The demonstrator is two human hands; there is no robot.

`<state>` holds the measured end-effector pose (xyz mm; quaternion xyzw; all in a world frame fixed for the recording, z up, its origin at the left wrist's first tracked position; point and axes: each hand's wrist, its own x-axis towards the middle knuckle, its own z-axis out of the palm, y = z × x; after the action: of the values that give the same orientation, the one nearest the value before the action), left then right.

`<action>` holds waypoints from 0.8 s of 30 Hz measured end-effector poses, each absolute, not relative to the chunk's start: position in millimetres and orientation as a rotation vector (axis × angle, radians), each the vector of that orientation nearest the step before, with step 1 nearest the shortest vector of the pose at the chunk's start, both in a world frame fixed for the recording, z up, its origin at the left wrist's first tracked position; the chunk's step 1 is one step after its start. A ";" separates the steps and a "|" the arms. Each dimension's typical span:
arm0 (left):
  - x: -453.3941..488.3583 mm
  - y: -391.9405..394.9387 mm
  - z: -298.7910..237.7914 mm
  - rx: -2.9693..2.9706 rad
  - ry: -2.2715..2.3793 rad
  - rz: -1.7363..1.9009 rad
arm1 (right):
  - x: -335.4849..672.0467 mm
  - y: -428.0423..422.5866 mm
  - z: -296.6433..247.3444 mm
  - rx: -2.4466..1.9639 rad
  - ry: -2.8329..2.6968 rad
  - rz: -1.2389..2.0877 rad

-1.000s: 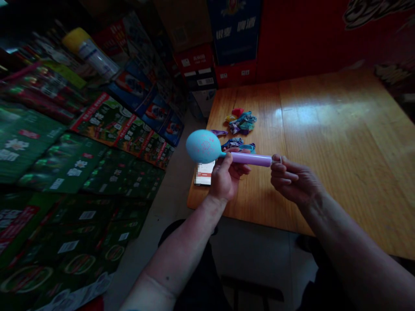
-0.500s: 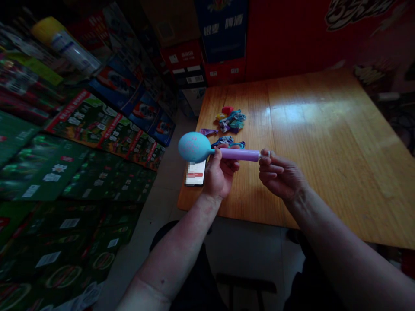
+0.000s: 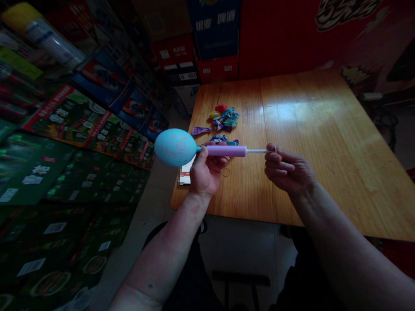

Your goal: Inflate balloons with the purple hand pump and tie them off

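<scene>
A purple balloon pump (image 3: 228,150) lies level across both hands above the table. A light blue balloon (image 3: 175,147) with pink print, partly inflated, sits on its left end. My left hand (image 3: 207,172) is closed round the pump's left end, with the thumb at the balloon's neck. Fingers of my right hand (image 3: 287,168) pinch the end of the white pump rod (image 3: 256,151), which is drawn out from the barrel. Behind the pump, uninflated balloons (image 3: 227,119) lie in a pile, with a purple one (image 3: 201,130) apart from it.
The wooden table (image 3: 308,172) spreads to the right. A phone (image 3: 184,173) lies near its left edge, partly hidden by the balloon and hand. A thin yellow ring (image 3: 226,172) is beside my left hand. Stacked green drink cases (image 3: 74,172) line the left; a stool (image 3: 241,278) stands below.
My right hand has drawn the rod out of the barrel to the right. The blue balloon has grown larger. Pump and left hand appear shifted slightly left, along with the whole view.
</scene>
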<state>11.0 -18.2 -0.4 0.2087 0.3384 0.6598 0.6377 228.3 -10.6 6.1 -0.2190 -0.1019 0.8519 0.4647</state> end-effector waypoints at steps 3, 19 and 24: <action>9.2 -17.3 -1.0 0.468 0.812 1.529 | 227.0 -11.7 6.0 -0.538 -0.211 2.054; 14.1 -20.5 -1.4 0.501 0.735 1.473 | 226.4 -14.7 11.8 -0.672 -0.367 2.051; 15.2 -21.4 -2.4 0.451 0.712 1.494 | 223.5 -15.1 15.6 -0.668 -0.308 2.019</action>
<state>15.2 -21.4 -2.4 0.1990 0.3141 0.6588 0.6540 223.5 -15.1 15.6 -0.2735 -0.1259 0.8262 0.4762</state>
